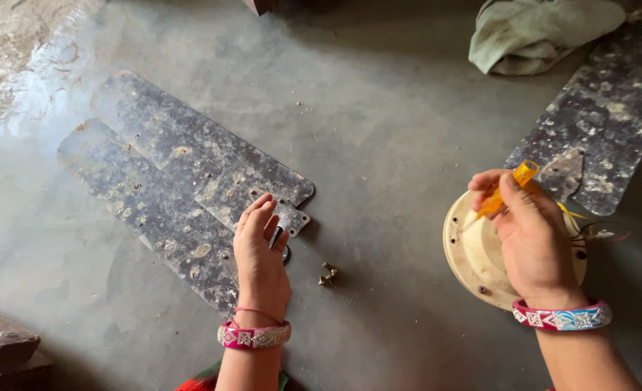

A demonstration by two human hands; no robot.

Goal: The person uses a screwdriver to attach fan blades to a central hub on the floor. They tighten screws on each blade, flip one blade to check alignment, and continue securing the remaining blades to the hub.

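My left hand (261, 253) rests on the metal bracket end (292, 216) of two dark, spotted fan blades (169, 181) that lie stacked on the grey floor. Its fingers lie flat and together on the blade. Two small brass screws (327, 274) lie on the floor just right of that hand. My right hand (531, 242) grips a screwdriver with a clear orange handle (509, 187) above a cream round fan motor housing (469, 253). A third spotted fan blade (603, 116) extends from the housing toward the upper right.
A crumpled pale green cloth (538, 32) lies at the top right. Coloured wires (596, 232) stick out at the right of the housing. A dark block (2, 347) sits at the bottom left corner.
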